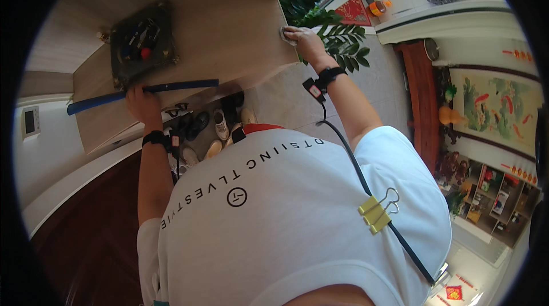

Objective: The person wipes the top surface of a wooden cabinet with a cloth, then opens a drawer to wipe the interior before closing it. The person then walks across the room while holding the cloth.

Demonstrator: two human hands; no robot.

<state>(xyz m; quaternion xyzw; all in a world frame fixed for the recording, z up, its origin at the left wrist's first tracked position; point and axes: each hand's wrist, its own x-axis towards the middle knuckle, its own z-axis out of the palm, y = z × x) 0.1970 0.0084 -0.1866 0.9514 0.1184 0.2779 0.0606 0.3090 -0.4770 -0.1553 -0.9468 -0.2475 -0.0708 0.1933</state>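
At the right end of the wooden cabinet top (229,32), my right hand (306,43) presses a crumpled pale cloth (285,36) against the edge, fingers closed over it. My left hand (144,106) is at the front edge on the left. Its fingers curl across a long blue strip (186,85), which looks like a shoehorn and runs out to both sides of the hand. Just behind these fingers lies a dark square tray (117,54) with small items in it, one of them red (145,53). The left fingertips are partly hidden.
Several shoes (221,124) stand below the cabinet front. A leafy green plant (346,43) rises close beside my right hand. A black cable (357,166) runs from my right wrist to a yellow binder clip (374,214) on my shirt. Farther right stands a red-brown wooden bench (420,94).
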